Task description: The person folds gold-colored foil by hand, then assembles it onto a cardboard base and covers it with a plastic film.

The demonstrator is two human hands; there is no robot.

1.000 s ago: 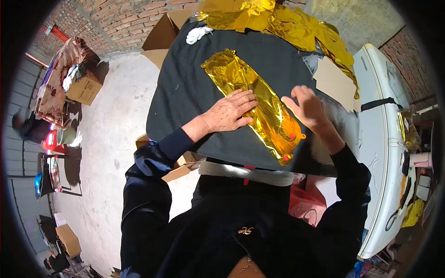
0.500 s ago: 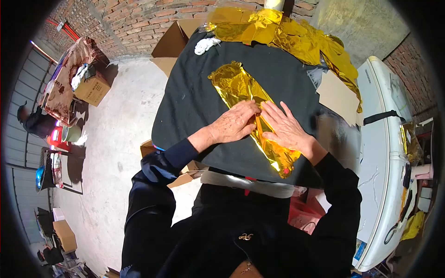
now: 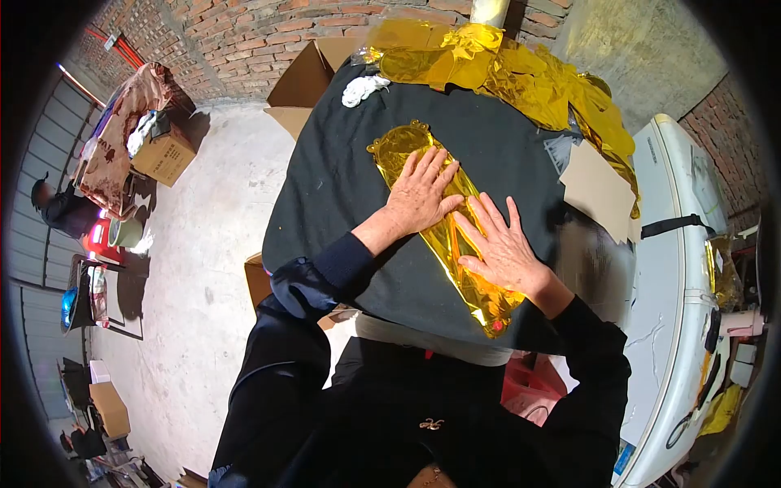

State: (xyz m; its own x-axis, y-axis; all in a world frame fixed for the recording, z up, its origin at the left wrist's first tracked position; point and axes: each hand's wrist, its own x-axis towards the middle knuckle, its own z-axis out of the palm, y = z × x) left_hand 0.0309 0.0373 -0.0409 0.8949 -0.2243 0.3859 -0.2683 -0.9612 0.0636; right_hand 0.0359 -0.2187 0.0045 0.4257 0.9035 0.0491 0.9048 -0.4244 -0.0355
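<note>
A long, flat gold foil balloon (image 3: pixel 443 244), apparently deflated and folded lengthwise, lies slanting across the black cloth (image 3: pixel 325 195) on the table. My left hand (image 3: pixel 421 191) rests flat on its upper part, fingers stretched out. Lower down, my right hand (image 3: pixel 506 250) lies on the foil with fingers spread and the thumb pointing left. Small scalloped tabs show at the foil's far end, and a small red spot marks its near end. Both palms hide part of the middle.
More gold foil sheets (image 3: pixel 529 77) lie along the table's far edge. A white crumpled cloth (image 3: pixel 364 91) sits at the far left, a cardboard piece (image 3: pixel 598 191) at the right. A white freezer-like cabinet (image 3: pixel 671 268) stands rightward. Another person (image 3: pixel 61 210) is at far left.
My left hand has moved up along the foil, its curled fingers now laid flat. My right hand stays on the lower part. The foil looks flatter in the middle.
</note>
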